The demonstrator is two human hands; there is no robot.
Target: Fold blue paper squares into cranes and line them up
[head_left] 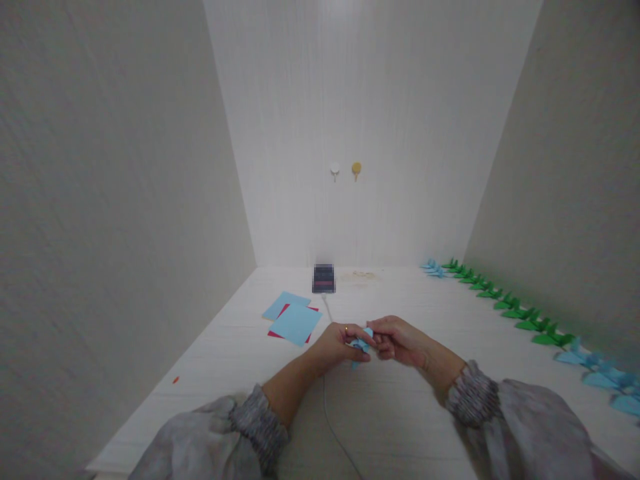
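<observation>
A small piece of folded light-blue paper (361, 345) is held between my two hands above the middle of the table. My left hand (336, 345), with a ring on one finger, pinches it from the left between thumb and fingers. From the other side my right hand (397, 340) has its fingertips closed on the paper's upper right edge. Fingers cover much of the paper, so its full shape is hidden. Left of my hands, flat light-blue sheets (296, 324) lie overlapping, with red paper (277, 335) showing from beneath.
Along the right wall runs a row of folded green paper figures (515, 309), with light-blue ones (597, 370) at the near end and more (433, 268) at the back. A blurred dark device (324, 279) with a white cable (327, 407) stands by the back wall. An orange scrap (176, 380) lies left.
</observation>
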